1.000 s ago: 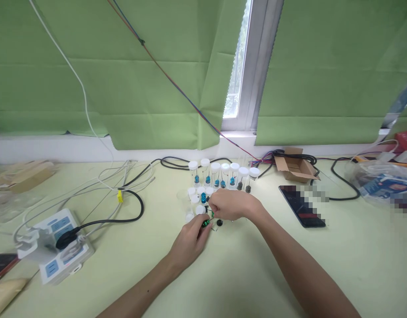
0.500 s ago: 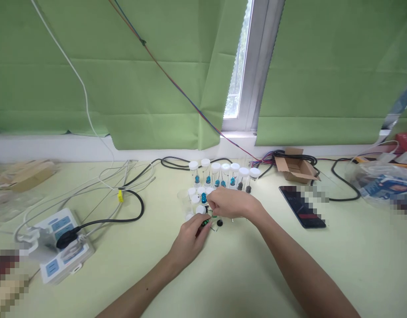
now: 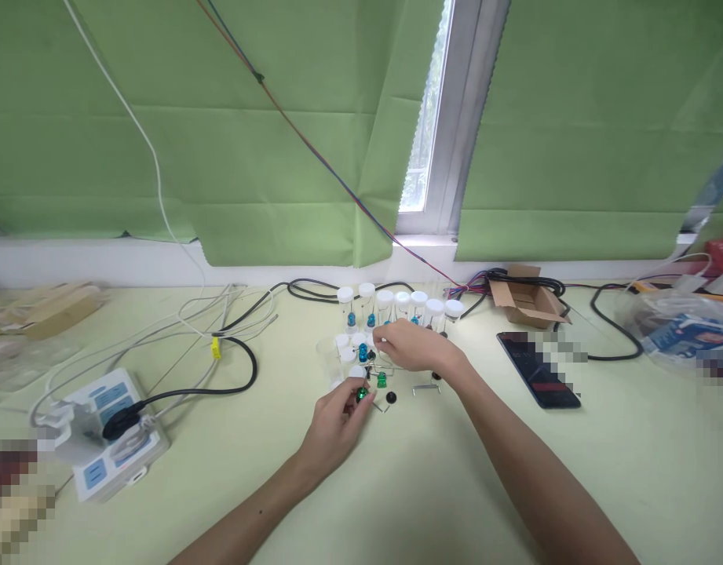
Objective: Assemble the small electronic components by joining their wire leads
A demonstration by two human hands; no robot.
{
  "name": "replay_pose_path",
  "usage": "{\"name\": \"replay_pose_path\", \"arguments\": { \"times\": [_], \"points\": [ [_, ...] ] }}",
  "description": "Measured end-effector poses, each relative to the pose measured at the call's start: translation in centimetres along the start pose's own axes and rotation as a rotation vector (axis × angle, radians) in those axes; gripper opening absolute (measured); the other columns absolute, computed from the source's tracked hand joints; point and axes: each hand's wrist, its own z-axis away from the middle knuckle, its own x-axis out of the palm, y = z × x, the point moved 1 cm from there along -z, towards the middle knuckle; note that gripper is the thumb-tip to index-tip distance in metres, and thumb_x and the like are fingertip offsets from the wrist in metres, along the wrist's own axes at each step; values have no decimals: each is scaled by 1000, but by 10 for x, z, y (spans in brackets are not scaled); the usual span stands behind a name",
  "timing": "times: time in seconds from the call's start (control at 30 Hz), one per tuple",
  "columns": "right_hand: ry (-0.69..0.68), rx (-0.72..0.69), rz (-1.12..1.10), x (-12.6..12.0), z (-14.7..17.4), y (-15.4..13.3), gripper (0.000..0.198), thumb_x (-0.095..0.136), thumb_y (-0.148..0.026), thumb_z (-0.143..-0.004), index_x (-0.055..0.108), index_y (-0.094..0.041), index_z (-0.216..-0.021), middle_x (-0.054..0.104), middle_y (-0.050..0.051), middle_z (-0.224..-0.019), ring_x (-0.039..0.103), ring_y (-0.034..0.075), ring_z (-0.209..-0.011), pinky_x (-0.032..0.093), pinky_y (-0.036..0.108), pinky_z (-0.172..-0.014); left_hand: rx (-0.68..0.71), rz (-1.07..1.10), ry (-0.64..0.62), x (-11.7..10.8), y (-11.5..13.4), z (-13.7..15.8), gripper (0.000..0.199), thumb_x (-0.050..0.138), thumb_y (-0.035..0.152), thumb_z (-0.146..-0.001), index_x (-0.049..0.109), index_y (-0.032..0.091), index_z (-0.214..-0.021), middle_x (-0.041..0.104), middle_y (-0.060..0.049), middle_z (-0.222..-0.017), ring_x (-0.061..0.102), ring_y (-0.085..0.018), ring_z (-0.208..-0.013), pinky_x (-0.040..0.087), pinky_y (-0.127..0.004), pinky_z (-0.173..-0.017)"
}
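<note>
My left hand is closed on a small shiny green part, gripped between thumb and fingers just above the table. Above and to the right, my right hand is held in a pinch; whatever is between its fingertips is hidden or too small to name. Another green part lies below the right hand, close to a black round piece. A bent thin metal rod rests farther right. Beside the right fingertips is a blue part. Behind stand several clear tubes with white caps, some holding blue parts.
A dark phone lies on the right, with an open cardboard box behind it. On the left is a white power strip with plugged-in cables. A black cable loops across the table.
My right hand has risen slightly away from my left hand, uncovering the green part and the bent rod on the table. The green part in my left hand now shows more fully.
</note>
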Motion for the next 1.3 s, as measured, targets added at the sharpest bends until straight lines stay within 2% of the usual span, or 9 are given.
{"name": "replay_pose_path", "arguments": {
  "times": [0.07, 0.2, 0.4, 0.53, 0.67, 1.1, 1.3],
  "points": [
    [-57, 33, -25, 7, -5, 5, 22, 43, -17, -94, 65, -18, -99, 64, 10, -99, 57, 19, -76, 29, 24, -55, -27, 21, -10, 0, -1, 1, 17, 50, 35, -94, 57, 20, -99, 46, 4, -64, 40, -10, -53, 34, -21, -49],
    [-99, 4, -34, 19, -15, 10, 25, 49, -16, -91, 66, -19, -109, 65, 11, -107, 59, 23, -96, 34, 24, -61, -47, 41, -21, 0, -1, 1, 18, 50, 36, -93, 56, 20, -100, 43, 5, -61, 38, -10, -52, 32, -21, -49],
    [-134, -17, -28, 30, -23, 15, 29, 51, -13, -89, 65, -18, -114, 67, 12, -98, 58, 25, -105, 36, 24, -64, -46, 54, -9, 0, 0, 2, 18, 52, 37, -92, 56, 20, -98, 42, 6, -58, 38, -10, -50, 32, -21, -48],
    [-144, -28, -26, 31, -24, 14, 32, 51, -9, -87, 65, -17, -114, 68, 10, -95, 58, 24, -101, 35, 24, -63, -61, 80, 0, 1, -2, 3, 17, 53, 37, -92, 55, 21, -98, 42, 6, -59, 39, -10, -50, 32, -21, -48],
    [-146, -61, -35, 30, -23, 10, 28, 50, -8, -86, 67, -18, -106, 67, 9, -91, 55, 23, -104, 34, 22, -61, -69, 80, 1, 1, -2, 3, 18, 53, 38, -92, 54, 21, -98, 42, 6, -60, 41, -10, -50, 33, -21, -47],
    [-147, -168, -32, 38, -27, 6, 13, 57, -8, -77, 67, -16, -77, 64, 3, -73, 57, 15, -72, 32, 21, -52, -44, 68, -7, -1, 2, 3, 17, 52, 36, -92, 56, 20, -96, 44, 6, -58, 38, -9, -49, 33, -20, -46],
    [-113, -162, -13, 45, -31, 3, 15, 60, -8, -74, 70, -16, -83, 67, 6, -86, 61, 16, -81, 35, 21, -58, -45, 84, -33, 1, 1, 3, 16, 52, 36, -93, 55, 20, -96, 44, 6, -59, 38, -10, -50, 33, -20, -48]
  ]
}}
